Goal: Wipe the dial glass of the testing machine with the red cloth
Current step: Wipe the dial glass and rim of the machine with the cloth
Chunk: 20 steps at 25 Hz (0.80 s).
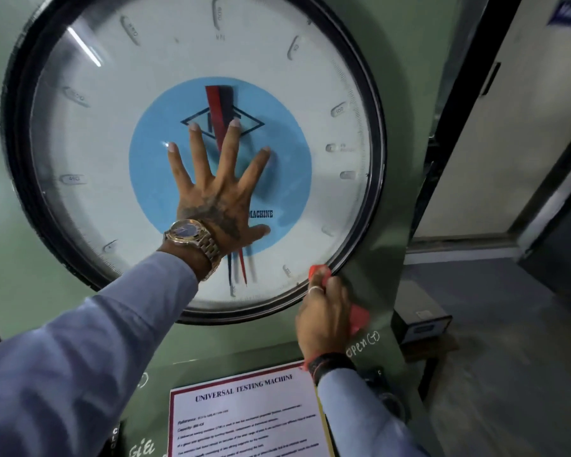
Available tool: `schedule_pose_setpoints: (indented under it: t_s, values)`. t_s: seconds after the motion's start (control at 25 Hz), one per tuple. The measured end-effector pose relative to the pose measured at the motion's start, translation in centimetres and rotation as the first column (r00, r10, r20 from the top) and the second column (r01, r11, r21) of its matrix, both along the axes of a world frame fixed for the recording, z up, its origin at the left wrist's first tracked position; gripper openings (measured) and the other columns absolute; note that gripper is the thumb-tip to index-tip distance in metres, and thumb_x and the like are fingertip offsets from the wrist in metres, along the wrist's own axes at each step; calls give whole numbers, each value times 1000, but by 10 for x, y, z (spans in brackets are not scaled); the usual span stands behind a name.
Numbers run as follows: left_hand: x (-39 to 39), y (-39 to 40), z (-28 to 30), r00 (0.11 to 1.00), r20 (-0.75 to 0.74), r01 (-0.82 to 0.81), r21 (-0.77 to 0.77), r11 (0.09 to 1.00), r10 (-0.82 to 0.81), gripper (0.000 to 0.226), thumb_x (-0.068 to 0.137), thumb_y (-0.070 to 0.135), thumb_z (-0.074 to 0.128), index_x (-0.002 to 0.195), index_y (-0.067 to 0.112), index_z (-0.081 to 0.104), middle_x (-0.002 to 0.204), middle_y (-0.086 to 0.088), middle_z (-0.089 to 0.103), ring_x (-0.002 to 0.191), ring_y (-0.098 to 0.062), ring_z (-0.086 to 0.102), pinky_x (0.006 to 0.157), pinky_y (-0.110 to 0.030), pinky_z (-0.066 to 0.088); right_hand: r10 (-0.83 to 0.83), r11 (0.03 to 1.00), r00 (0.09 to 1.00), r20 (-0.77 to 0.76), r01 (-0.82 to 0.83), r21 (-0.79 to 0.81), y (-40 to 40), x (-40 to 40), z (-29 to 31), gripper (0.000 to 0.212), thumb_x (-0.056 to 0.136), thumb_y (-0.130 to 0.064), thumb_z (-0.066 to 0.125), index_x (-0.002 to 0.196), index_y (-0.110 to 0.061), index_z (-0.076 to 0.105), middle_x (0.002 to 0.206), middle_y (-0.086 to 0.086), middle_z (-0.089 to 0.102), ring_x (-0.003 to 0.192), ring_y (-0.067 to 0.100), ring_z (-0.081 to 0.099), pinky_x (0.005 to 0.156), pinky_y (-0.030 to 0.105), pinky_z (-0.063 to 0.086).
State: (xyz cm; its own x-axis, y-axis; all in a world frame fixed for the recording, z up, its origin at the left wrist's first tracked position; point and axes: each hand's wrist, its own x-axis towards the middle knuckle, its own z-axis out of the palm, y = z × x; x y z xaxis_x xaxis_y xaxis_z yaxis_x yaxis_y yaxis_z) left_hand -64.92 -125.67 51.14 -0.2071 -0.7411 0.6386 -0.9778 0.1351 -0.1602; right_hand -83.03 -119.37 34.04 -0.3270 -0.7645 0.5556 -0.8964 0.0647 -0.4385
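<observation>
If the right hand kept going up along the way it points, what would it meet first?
Probably the black dial rim: the right hand, gripping the red cloth, is already at its lower right edge. Dial glass lies just beyond.

Materials-testing lab: universal testing machine [370, 291] placard [244, 413].

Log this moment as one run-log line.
left hand flat on round dial glass | right hand presses red cloth at lower-right rim

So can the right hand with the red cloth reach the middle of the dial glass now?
Probably not yet: the left hand lies spread flat over the middle of the dial glass, while the right hand holds the red cloth at the lower rim.
</observation>
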Motion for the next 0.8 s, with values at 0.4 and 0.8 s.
schedule_pose_setpoints:
  t_s: [0.4,0.8]
  values:
    - [-16,-13,19,998,-6,-68,48,997,68,153,52,89,84,173,46,2,182,-13,-21,163,-63,-10,116,-94,8,62,994,998,0,-62,-84,-25,-44,42,32,89,6,70,120,2,76,99,21,70,94,45,67,80,51,57]
    - [-24,-19,33,996,4,-84,27,996,84,148,52,91,83,173,46,12,183,-16,-4,160,-67,2,115,-94,14,-18,997,993,-118,9,-74,-48,-76,119,50,105,-12,47,154,-16,53,126,10,64,120,34,58,95,44,49]
